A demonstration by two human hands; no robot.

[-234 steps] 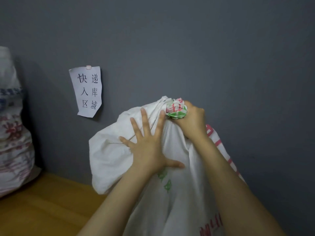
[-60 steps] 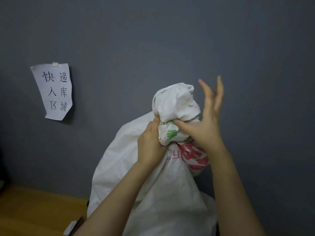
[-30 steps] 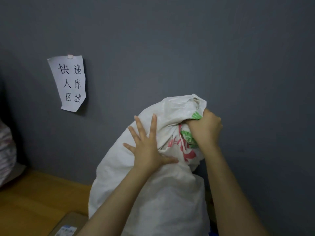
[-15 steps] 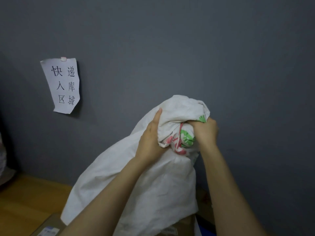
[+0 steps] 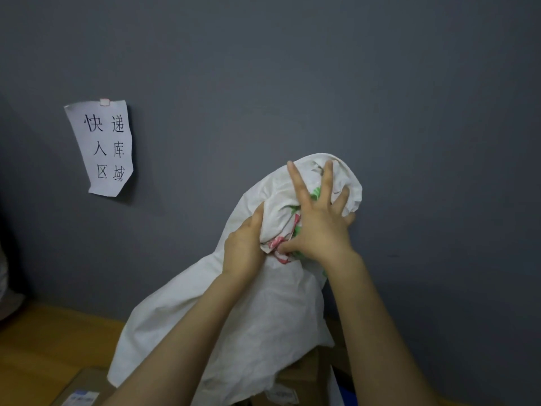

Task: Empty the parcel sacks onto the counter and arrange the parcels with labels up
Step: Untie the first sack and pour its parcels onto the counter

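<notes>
Nearest you, at the bottom edge, a box [image 5: 77, 388] lies on the counter [image 5: 44, 344] with its label [image 5: 80, 397] facing up. To its right a second box [image 5: 298, 373] sits under the hem of the sack [image 5: 248, 317]. It carries a pale label [image 5: 281, 395], too blurred to read. A blue thing [image 5: 348, 389] shows just right of that box, but you cannot tell what it is.

The sack is white and limp. It hangs from your raised hands and drapes down over the second box. Your left hand [image 5: 244, 247] grips a bunch of the cloth near the top, with its fingers curled into the folds. Your right hand [image 5: 319, 227] lies over the bunched top with its fingers spread wide and straight. It presses the crumpled red and green print, and its thumb is against the cloth beside your left hand.

Behind the sack stands the grey wall [image 5: 292, 68]. A paper sign [image 5: 101, 148] with black characters is stuck to it, up on the left.
</notes>
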